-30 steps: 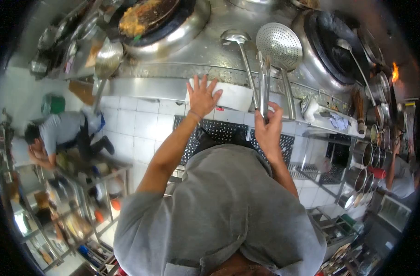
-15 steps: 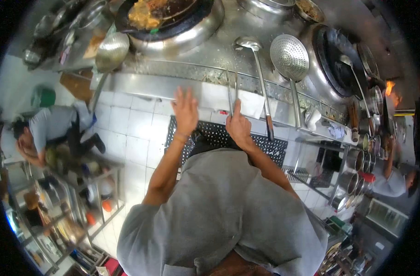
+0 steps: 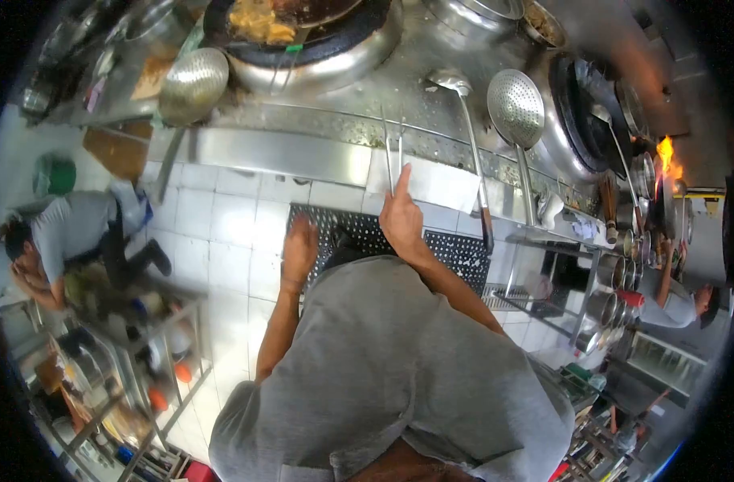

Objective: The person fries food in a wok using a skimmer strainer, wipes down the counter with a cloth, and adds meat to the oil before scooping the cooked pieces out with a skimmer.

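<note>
My right hand point(image 3: 401, 221) is closed around thin metal tongs point(image 3: 393, 153), index finger laid along one leg. Their tips are apart and point at the steel counter, over a white cloth point(image 3: 435, 181) on its front edge. My left hand point(image 3: 301, 247) is held in front of my body, above the floor, near nothing on the counter. Motion smears its fingers, and I see nothing in it. A ladle point(image 3: 473, 132) and a perforated skimmer point(image 3: 515, 108) lie right of the tongs, handles over the edge. Another strainer point(image 3: 193, 87) lies to the left.
A wok point(image 3: 303, 52) with yellowish food point(image 3: 263, 22) sits on the burner at the back left. Another dark wok point(image 3: 580, 112) is on the right, with flames point(image 3: 666, 157) beyond it. A black perforated mat point(image 3: 455, 253) covers the floor. Co-workers are at the left point(image 3: 82, 225) and right point(image 3: 676, 297).
My left hand has dropped back toward my body from its raised, spread-fingered pose. My right hand still has the tongs, shifted slightly left in view. The view itself has moved a little.
</note>
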The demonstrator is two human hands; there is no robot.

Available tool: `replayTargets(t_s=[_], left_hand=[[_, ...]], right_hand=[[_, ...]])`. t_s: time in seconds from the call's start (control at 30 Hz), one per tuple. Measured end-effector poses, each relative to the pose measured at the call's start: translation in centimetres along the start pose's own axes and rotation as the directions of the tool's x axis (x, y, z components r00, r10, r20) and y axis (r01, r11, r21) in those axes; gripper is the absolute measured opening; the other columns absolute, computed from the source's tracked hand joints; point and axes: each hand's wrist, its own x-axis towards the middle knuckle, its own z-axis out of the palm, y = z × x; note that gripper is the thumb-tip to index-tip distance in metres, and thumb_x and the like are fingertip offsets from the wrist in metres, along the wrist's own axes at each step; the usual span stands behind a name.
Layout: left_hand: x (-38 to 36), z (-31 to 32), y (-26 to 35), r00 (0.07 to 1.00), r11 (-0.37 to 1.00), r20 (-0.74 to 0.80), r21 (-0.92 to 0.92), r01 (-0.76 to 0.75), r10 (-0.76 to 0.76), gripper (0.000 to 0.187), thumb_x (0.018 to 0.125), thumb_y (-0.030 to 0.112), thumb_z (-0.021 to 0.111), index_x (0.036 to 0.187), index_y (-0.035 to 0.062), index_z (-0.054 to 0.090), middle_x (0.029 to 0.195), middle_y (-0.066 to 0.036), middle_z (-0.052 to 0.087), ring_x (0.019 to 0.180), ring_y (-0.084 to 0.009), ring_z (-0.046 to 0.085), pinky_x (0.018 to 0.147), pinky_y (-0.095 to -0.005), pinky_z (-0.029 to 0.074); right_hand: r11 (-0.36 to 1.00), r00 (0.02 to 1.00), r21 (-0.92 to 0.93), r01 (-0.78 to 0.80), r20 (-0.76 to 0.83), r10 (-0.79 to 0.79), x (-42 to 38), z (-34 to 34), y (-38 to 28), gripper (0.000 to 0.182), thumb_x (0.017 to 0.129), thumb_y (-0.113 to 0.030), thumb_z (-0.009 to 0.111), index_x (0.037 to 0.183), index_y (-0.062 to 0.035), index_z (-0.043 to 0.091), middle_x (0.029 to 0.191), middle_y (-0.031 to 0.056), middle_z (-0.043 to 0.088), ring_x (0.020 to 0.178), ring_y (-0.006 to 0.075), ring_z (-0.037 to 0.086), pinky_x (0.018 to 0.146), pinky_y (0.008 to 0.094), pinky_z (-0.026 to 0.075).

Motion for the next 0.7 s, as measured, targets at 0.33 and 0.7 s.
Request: replayTargets(t_s=[0.33, 0.7], left_hand=[[6.3, -1.2, 7.9, 0.96, 0.934, 0.038, -0.244, -0.261, 0.278, 0.022, 0.088, 0.004, 0.054, 0.107, -0.0034, 0.063, 0.108, -0.023, 0.063, 0.101, -0.0384, 0.061, 0.088, -0.0387, 0.049], [10.8, 7.3, 10.8, 0.854, 0.866, 0.171, 0.009, -0.5, 0.491, 0.05, 0.091, 0.028, 0.055, 0.136, 0.012, 0.045, 0.15, -0.017, 0.029, 0.137, -0.0416, 0.026, 0.108, -0.0596, 0.02]], right_hand=[[0.983, 0.981, 0.044, -0.18, 0.078, 0.177, 0.0, 2.2, -0.7, 0.088, 0.091, -0.024, 0.054, 0.141, 0.0111, -0.009, 0.063, 0.0298, 0.059, 0.057, 0.0485, 0.059, 0.056, 0.0543, 0.047], [0.82, 0.878, -0.497, -0.285, -0.479, 0.015, -4.8, -10.4, 10.2, 0.066, 0.078, -0.013, 0.068, 0.135, 0.0017, 0.038, 0.096, 0.0228, 0.057, 0.091, 0.0395, 0.055, 0.08, 0.0454, 0.045]])
